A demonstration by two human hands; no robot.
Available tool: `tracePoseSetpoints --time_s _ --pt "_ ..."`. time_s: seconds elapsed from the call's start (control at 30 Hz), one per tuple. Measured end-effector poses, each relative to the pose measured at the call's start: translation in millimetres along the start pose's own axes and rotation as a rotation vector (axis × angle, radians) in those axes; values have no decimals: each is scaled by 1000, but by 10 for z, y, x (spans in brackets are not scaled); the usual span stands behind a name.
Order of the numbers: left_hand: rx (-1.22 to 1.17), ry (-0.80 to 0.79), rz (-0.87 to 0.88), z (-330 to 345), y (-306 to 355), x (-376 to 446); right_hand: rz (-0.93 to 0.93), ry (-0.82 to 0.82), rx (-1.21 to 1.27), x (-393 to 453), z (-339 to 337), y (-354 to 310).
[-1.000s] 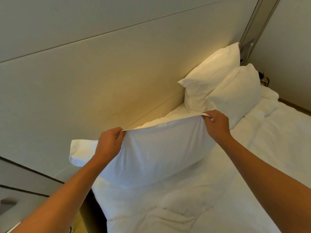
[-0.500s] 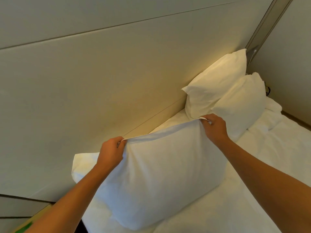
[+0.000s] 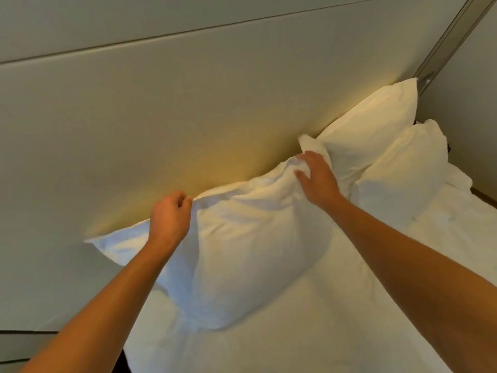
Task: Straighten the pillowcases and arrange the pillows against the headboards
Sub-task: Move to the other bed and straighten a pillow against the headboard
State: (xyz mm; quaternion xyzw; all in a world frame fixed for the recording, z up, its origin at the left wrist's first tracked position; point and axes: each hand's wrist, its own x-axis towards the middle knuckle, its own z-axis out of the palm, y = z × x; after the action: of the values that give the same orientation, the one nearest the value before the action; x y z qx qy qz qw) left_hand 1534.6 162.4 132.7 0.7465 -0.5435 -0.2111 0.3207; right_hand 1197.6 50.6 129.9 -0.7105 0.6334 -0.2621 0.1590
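A white pillow (image 3: 250, 251) leans against the beige padded headboard (image 3: 188, 109), its lower edge on the bed. My left hand (image 3: 169, 219) pinches the pillowcase's top edge near the left. My right hand (image 3: 316, 179) lies on the upper right corner with fingers spread, pressing the bunched cloth. Two more white pillows stand at the far right: one (image 3: 376, 135) upright against the headboard, another (image 3: 398, 173) in front of it.
The white sheet (image 3: 322, 332) covers the bed below the pillows. A metal strip (image 3: 446, 41) runs up the corner where the headboard meets the side wall (image 3: 473, 98). A dark gap (image 3: 121, 364) shows at the bed's left edge.
The pillow has been pushed up and back against the headboard. My right hand has let go of its pinch on the top edge and now presses flat on the corner.
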Motion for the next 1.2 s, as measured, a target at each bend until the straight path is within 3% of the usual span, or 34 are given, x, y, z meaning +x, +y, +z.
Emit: tracePoseSetpoints --time_s 0.07,0.17,0.27,0.4,0.57,0.87,1.03,1.2 --pt "52 -54 6 175 -85 -94 7 -111 -49 -288 344 124" --pt "180 -86 157 444 -221 -333 112 -248 -92 -840 823 317" --pt "309 -223 239 697 -373 -527 227 -386 -79 -1291 1153 453" --pt "501 -364 225 877 -540 -564 306 -432 -46 -1517 1359 455" --pt "477 -373 242 884 -632 -551 356 -487 -70 -1465 1430 358" --pt "500 -491 273 871 -522 -645 306 -566 -163 -1886 1119 160" --pt "460 -642 301 1113 -103 -1069 471 -478 -114 -2726 581 280" --pt "525 -794 512 1523 599 -1991 680 -390 -127 -4109 -250 637"
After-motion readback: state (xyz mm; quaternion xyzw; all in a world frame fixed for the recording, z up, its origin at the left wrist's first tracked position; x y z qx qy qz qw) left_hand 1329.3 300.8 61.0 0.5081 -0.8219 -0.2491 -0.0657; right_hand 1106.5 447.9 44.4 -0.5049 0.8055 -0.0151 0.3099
